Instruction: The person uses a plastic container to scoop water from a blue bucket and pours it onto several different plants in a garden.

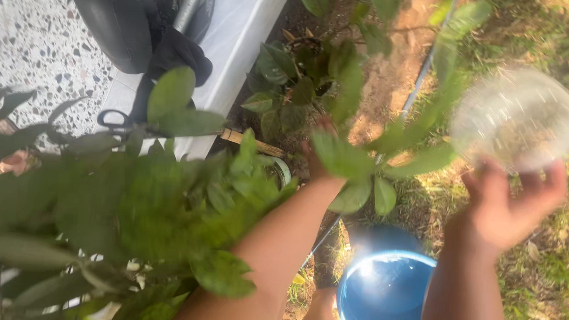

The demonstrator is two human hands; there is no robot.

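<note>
1. Right hand (509, 205): fingers curled up from below around a clear round container (520, 119), held raised and tilted over the grass (548, 280); the container is blurred, and whether it holds anything cannot be told.
2. Left hand (320, 156): reaching forward into the leafy plant (338, 98); the fingers are hidden behind leaves, so whether they grip a stem or lie loose cannot be told.
3. Blue bucket (381, 298): on the ground below and between the forearms, glare on its inside.
4. Scissors (117, 121): lying apart, on the pale ledge (239, 30) at left, untouched.
5. Step in hand, as a judgement: tending the plant, with the container brought toward the parted leaves.
6. Next move, as a judgement: it calls for steadying the container above the plant's base and tipping it slowly while the left hand holds foliage aside.
</note>
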